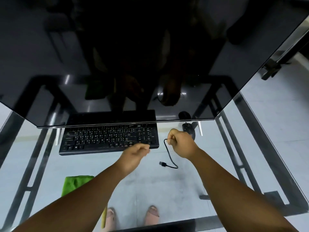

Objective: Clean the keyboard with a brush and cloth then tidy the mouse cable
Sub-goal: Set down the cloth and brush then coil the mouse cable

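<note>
Head view: mouse cable (169,154) was pinched in right hand (181,142), hung toward near edge, plug (163,164) pointed left. Left hand (136,154) was curled, blurred; contents could not be told. Keyboard (108,138) lay long axis left-right on glass desk (167,185), rear overhung by monitor (133,56). Mouse (189,130) sat behind right hand. Green cloth (75,184) lay near-left.

The keyboard (109,139) is black with pale key legends, the mouse (189,129) and its cable (169,156) black, the cloth (75,184) bright green.
</note>
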The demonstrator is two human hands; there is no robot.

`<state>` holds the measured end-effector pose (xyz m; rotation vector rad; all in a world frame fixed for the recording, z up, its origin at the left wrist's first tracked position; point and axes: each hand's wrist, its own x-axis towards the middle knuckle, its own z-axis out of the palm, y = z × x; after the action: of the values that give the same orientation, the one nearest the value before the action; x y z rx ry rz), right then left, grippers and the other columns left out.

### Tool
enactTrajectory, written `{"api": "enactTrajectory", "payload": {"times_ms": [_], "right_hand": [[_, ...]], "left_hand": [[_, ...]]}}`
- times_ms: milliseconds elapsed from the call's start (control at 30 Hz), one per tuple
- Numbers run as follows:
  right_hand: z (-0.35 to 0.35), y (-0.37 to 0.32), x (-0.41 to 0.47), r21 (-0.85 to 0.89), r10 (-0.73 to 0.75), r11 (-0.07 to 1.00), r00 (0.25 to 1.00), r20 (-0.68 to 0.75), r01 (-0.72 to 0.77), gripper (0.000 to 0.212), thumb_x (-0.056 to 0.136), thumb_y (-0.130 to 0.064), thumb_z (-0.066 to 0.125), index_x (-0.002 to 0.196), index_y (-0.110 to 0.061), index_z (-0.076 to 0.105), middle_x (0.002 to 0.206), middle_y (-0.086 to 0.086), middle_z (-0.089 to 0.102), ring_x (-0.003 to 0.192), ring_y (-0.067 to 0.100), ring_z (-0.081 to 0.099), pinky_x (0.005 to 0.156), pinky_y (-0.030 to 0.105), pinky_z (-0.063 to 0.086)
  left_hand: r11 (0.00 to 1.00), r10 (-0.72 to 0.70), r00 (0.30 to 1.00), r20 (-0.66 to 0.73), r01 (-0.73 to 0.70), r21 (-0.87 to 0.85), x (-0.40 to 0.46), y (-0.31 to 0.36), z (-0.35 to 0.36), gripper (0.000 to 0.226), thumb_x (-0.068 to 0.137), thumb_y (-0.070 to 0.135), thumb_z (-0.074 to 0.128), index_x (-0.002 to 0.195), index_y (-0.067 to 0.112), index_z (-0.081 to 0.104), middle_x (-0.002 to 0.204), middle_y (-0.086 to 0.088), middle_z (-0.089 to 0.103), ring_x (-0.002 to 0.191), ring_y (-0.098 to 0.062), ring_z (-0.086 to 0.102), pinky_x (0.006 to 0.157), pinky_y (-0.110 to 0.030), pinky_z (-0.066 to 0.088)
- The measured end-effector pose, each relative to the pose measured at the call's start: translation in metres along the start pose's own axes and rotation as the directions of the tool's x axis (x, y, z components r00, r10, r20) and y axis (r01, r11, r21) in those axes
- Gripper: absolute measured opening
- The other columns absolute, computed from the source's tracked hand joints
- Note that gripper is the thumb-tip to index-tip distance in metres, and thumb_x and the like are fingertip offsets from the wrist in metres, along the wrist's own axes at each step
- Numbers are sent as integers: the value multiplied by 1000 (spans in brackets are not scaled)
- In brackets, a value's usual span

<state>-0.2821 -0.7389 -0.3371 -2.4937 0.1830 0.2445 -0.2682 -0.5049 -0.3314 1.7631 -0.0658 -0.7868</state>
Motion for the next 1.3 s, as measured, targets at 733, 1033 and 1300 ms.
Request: {"api": "enactTrajectory", "payload": {"times_ms": [733, 1033, 1300], "right_hand": [[20, -114, 1, 217, 55, 973, 995, 84, -73, 13, 86, -33, 71, 74, -27, 72, 66, -5, 68, 61, 4, 62, 58, 18, 50], [-7, -149, -13, 197, -116, 980, 854, 508, 16, 14, 89, -38, 66, 98, -33, 76, 64, -4, 65, 65, -1, 54, 67, 19, 40], [-56, -191, -10, 480, -244, 875, 920, 307, 72, 9, 89, -25, 68, 93, -23, 76, 71, 1, 63, 63, 7, 50, 57, 18, 38]], "left_hand": [[300, 14, 998, 58, 51, -952, -60, 53, -138, 28, 101, 26, 39, 104, 11, 63, 48, 7, 29, 39, -6, 29, 40, -18, 25], [524, -213, 843, -494, -328, -786, -45, 51, -157, 37, 104, 7, 29, 136, 3, 46, 148, -19, 38, 77, -15, 65, 59, -19, 37], [983, -49, 992, 114, 68, -168, -69, 46, -112, 33, 103, 12, 37, 125, -3, 57, 97, -15, 72, 80, -18, 72, 60, -31, 54]]}}
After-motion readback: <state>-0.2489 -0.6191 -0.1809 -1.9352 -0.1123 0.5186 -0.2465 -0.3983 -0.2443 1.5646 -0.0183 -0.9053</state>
